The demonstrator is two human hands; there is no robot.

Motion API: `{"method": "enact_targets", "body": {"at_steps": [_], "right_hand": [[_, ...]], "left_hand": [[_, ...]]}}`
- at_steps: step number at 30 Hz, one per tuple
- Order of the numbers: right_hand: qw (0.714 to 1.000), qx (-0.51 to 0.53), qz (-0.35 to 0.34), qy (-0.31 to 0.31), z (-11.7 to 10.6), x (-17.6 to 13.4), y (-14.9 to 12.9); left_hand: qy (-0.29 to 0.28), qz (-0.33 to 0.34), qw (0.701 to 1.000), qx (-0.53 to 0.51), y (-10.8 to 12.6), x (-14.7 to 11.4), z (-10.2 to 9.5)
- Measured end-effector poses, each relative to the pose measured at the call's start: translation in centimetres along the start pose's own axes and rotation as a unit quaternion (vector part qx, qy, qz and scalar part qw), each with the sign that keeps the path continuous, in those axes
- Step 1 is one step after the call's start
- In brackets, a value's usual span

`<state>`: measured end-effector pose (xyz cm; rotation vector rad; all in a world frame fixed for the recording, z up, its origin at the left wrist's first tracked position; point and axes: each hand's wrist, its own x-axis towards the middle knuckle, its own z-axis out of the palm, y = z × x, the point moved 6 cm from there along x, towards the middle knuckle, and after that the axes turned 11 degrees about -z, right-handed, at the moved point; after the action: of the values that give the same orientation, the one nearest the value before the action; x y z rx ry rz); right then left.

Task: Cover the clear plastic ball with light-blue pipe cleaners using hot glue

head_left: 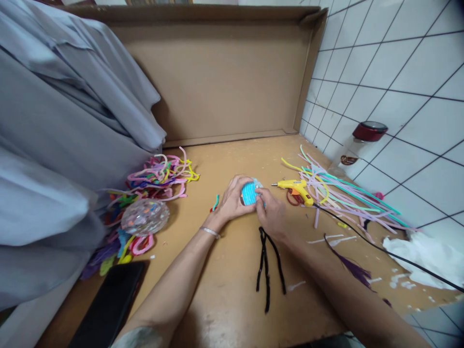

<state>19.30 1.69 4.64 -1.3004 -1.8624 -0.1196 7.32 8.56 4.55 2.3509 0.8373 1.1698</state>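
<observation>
Above the middle of the table, my left hand (234, 198) is wrapped round a small, rounded, bright blue ribbed piece (249, 193), which looks wound from pipe cleaners. A brown patch shows at its lower left and a pale part at its upper right. My right hand (270, 210) has its thumb and fingers closed at the right edge of the same piece; whether anything small sits between the fingertips is hidden. Black pipe cleaners (266, 261) lie bent on the table just below my right hand. A yellow glue gun (293, 187) rests to the right, its nozzle pointing at my hands.
Loose pipe cleaners (340, 188) spread at the right by a clear jar with a red lid (369, 130). The black cord (384, 249) crosses the right side, near white tissue (431, 256). At the left are tangled pipe cleaners (163, 176), a glass bowl (145, 217) and a phone (108, 304).
</observation>
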Motion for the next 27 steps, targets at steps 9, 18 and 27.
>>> {"method": "enact_targets", "body": {"at_steps": [9, 18, 27], "right_hand": [[1.000, 0.003, 0.016, 0.004, 0.08, -0.04, 0.21], [1.000, 0.005, 0.013, -0.004, -0.13, 0.08, 0.02], [1.000, 0.003, 0.013, 0.003, -0.05, 0.01, 0.07]], "left_hand": [[-0.024, -0.013, 1.000, -0.011, -0.85, -0.44, 0.48], [-0.023, -0.004, 1.000, -0.008, -0.57, -0.50, 0.41], [-0.022, -0.002, 1.000, -0.009, -0.41, -0.54, 0.37]]}}
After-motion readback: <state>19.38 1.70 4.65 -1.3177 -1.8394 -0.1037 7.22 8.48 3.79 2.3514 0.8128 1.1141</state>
